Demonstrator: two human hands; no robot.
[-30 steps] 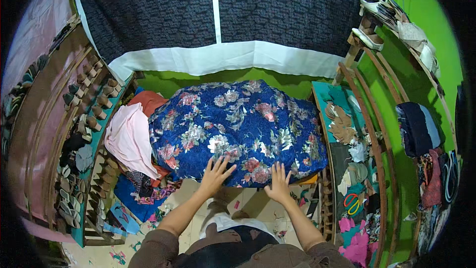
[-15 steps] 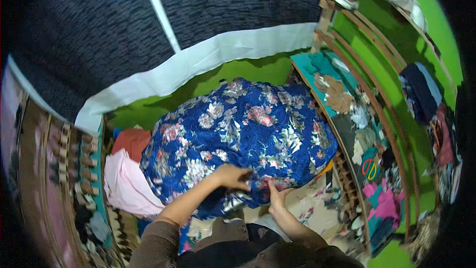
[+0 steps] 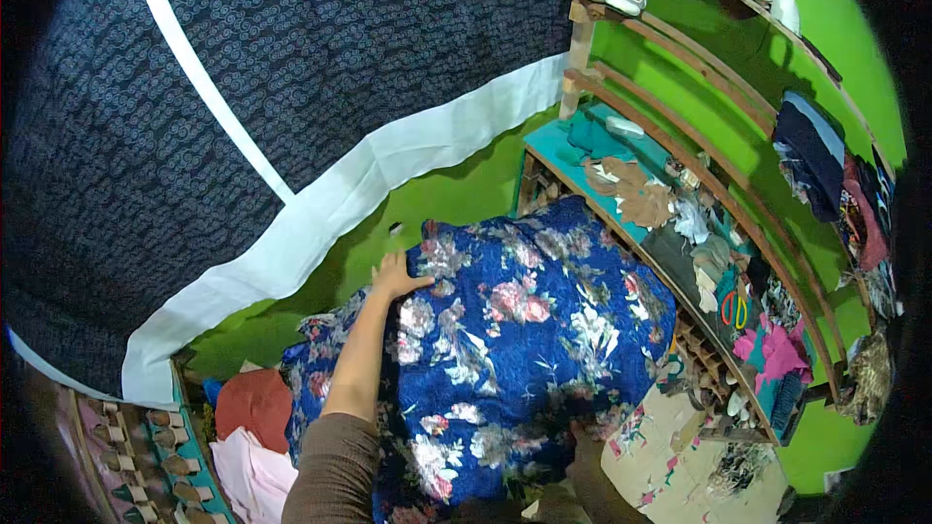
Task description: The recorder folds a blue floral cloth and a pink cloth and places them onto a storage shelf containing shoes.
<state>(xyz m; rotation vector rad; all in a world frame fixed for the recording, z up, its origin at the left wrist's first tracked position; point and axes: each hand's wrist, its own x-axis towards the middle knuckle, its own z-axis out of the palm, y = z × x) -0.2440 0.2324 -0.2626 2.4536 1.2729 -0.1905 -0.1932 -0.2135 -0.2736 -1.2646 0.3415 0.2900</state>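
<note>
A large dark-blue cloth [image 3: 515,330] with pink, white and grey flowers lies bulging over the middle, a deep fold running down its left part. At its upper left edge my left hand [image 3: 396,277] rests on the fabric, thumb stretched to the right and fingers spread toward the wall. My right hand [image 3: 585,451] is low at the near side of the cloth, against it and in shadow, so its fingers do not show clearly.
On the right, a teal-topped shelf [image 3: 558,160] holds fabric scraps and scissors [image 3: 735,309]. A rust-coloured cloth [image 3: 254,408] and a pink cloth [image 3: 254,466] lie at left. Patterned dark curtain [image 3: 388,39] with white border hangs behind. Scraps litter the floor [image 3: 670,427] at right.
My left hand has gone from the cloth's near middle to its far left edge. The view has shifted, and the cloth's left part is now folded. My right hand stays at the near side.
</note>
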